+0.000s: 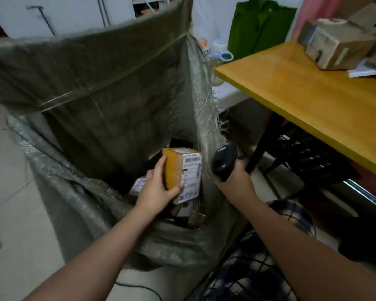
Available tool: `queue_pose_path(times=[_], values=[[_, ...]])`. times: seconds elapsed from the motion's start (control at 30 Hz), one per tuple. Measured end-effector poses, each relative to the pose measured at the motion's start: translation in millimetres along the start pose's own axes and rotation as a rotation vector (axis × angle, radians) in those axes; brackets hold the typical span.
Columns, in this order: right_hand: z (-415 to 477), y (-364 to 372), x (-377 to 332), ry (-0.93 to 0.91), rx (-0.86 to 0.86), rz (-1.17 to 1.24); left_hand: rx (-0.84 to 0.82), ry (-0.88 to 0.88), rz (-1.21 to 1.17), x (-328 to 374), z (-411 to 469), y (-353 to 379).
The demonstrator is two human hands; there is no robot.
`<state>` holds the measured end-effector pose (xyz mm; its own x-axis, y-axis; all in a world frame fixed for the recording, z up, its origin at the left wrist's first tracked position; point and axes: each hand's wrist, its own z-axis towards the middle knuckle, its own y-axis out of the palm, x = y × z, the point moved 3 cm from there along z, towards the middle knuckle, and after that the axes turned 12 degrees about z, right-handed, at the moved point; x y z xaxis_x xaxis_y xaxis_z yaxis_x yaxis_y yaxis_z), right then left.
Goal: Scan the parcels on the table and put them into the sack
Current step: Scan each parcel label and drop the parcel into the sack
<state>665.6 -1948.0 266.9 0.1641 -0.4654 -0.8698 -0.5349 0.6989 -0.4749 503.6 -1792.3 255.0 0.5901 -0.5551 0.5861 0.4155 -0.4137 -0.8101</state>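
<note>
While the left hand (159, 190) clamped the parcel (178, 166) lower-centre over the sack (96, 83), right hand (234, 182) gripping the scanner (223, 159), a drop might have snagged.

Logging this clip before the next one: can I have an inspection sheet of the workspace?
Surface: wooden table, at right.
Job's things: parcel held over the open sack; loaded parcels inside; boxes on the table's far end.
Clutter: papers beside the boxes.
Hands: left hand grips the parcel; right hand grips the scanner.
Cables: dark cable below the sack.
Surroundings: green bag and bottle behind the table.
</note>
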Motion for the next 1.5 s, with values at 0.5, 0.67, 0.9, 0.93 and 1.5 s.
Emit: queue_pose_path(times=[0.5,0.67,0.9,0.93,1.5], values=[[-24.6,-105.7,2.8,-0.105,0.268,0.075,-0.233,-0.050,0.015,60.1,33.1,68.6],[-22.8,-116.5,0.7,-0.145,0.256,0.085,-0.169,0.058,0.089,79.8,30.3,56.3],[-42.1,-154.7,0.1,-0.181,0.355,0.148,0.071,0.457,0.145,168.8,1.3,10.4],[-48.5,-168.5,0.6,-0.188,0.380,0.157,0.076,0.521,0.147,188.8,-3.2,9.1],[-219.4,-426.8,76.3,0.027,1.042,0.506,-0.074,1.174,0.094,517.8,-106.1,155.0]])
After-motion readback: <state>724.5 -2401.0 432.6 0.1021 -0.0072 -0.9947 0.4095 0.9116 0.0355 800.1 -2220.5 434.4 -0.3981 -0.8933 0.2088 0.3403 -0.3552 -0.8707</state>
